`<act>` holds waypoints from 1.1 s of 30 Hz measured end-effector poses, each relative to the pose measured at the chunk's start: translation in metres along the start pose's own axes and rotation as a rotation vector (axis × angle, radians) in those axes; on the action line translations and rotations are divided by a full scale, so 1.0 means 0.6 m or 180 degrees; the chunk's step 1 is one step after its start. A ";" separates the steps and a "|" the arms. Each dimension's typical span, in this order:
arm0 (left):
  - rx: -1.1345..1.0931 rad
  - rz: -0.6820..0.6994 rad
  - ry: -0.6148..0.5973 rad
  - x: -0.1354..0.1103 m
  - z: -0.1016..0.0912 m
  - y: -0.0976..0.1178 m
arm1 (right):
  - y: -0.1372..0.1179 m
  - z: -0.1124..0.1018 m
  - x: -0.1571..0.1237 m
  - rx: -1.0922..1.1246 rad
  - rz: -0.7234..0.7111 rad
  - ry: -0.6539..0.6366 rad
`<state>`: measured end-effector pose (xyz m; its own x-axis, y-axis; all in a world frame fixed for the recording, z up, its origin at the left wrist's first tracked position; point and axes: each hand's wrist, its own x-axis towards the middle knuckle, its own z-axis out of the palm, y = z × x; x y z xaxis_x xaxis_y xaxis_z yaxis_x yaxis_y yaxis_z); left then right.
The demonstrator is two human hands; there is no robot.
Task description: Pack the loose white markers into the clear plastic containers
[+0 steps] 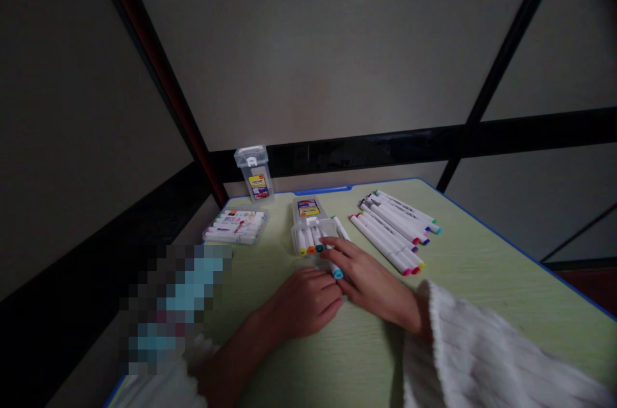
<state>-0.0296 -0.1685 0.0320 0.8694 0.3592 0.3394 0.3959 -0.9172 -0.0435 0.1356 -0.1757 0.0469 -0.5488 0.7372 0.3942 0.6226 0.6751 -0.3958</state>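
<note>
A clear plastic marker case (299, 204) lies at the middle of the table with its open end toward me. Several white markers sit in it, among them one with a yellow end (302, 250), one orange (311, 248) and one dark green (319, 247). My right hand (371, 276) holds a white marker with a light blue end (337, 272) beside the case mouth. Just in front of the case, my left hand (308, 302) is closed, knuckles up, near my right fingertips. What its fingers hold, if anything, is hidden.
Loose white markers (385, 244) lie in a pile to the right. Another marker (340, 227) rests beside the case. A flat pack of markers (236, 226) lies at left, behind it a standing clear case (255, 177). A wall (308, 74) rises behind the table (482, 292).
</note>
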 end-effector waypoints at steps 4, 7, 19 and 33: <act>-0.0014 -0.0013 -0.0067 0.001 -0.001 0.000 | -0.002 -0.001 0.001 -0.0009 -0.0011 -0.0033; -0.0021 -0.0007 -0.0056 0.001 -0.001 0.000 | -0.002 -0.001 0.001 -0.0006 -0.0012 -0.0040; 0.0019 -0.0003 -0.0040 0.001 -0.001 0.002 | 0.001 0.000 0.000 -0.0046 -0.0035 -0.0036; 0.0001 -0.0036 -0.0106 0.002 -0.002 0.002 | -0.001 -0.002 0.000 -0.0072 -0.0013 -0.0077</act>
<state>-0.0285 -0.1697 0.0334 0.8742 0.3750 0.3084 0.4058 -0.9131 -0.0400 0.1358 -0.1762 0.0481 -0.5645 0.7350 0.3757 0.6325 0.6776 -0.3753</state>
